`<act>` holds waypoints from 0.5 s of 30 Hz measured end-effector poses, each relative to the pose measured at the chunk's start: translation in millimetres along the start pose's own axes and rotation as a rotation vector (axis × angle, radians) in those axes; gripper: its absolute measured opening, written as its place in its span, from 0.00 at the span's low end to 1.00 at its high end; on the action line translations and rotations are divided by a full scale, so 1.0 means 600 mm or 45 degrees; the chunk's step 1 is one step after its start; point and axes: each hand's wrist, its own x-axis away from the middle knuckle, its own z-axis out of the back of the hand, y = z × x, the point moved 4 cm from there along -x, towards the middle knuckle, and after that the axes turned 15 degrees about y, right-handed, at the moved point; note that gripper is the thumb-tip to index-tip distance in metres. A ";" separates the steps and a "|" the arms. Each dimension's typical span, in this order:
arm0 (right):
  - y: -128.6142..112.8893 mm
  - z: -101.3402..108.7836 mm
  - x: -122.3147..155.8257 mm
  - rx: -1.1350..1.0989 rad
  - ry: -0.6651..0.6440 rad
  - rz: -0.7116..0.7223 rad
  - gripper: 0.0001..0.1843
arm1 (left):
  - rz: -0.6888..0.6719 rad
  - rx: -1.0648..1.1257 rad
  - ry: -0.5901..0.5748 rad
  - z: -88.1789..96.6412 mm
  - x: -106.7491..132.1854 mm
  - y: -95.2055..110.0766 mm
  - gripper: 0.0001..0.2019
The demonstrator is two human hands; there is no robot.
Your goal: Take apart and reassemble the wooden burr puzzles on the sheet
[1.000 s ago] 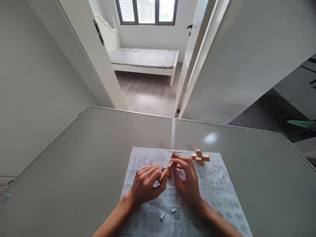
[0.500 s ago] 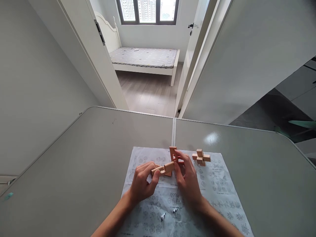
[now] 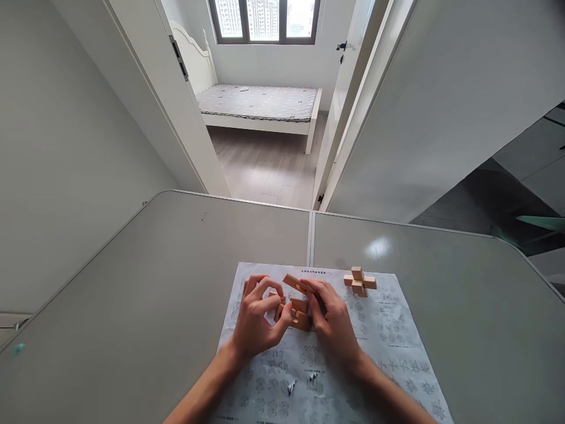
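Note:
Both my hands work over a printed instruction sheet [image 3: 388, 341] on the grey table [image 3: 132, 294]. My left hand [image 3: 258, 318] pinches a notched wooden puzzle piece [image 3: 279, 310] between thumb and fingers. My right hand [image 3: 333, 318] grips another flat wooden bar [image 3: 295, 284], tilted and raised just above more loose wooden pieces [image 3: 301, 320] lying between the hands. An assembled wooden cross puzzle [image 3: 359, 281] stands on the sheet to the right of my right hand, untouched.
The table has a seam [image 3: 310, 235] down its middle and rounded far corners. Beyond it an open doorway shows a bed [image 3: 258, 106] under a window. Small crumpled scraps [image 3: 291, 386] lie on the sheet near my wrists.
The hands pulled the joined pieces apart: the right hand's bar went from upright to tilted flat, and the left hand lowered its piece toward the sheet.

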 end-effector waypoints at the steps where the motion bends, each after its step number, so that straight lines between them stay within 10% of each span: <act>1: 0.001 0.000 0.001 0.011 -0.003 0.007 0.16 | 0.013 -0.051 0.008 -0.001 0.001 -0.003 0.15; 15: -0.007 -0.002 0.000 0.070 -0.024 0.061 0.15 | -0.031 -0.391 0.065 -0.012 0.011 -0.009 0.09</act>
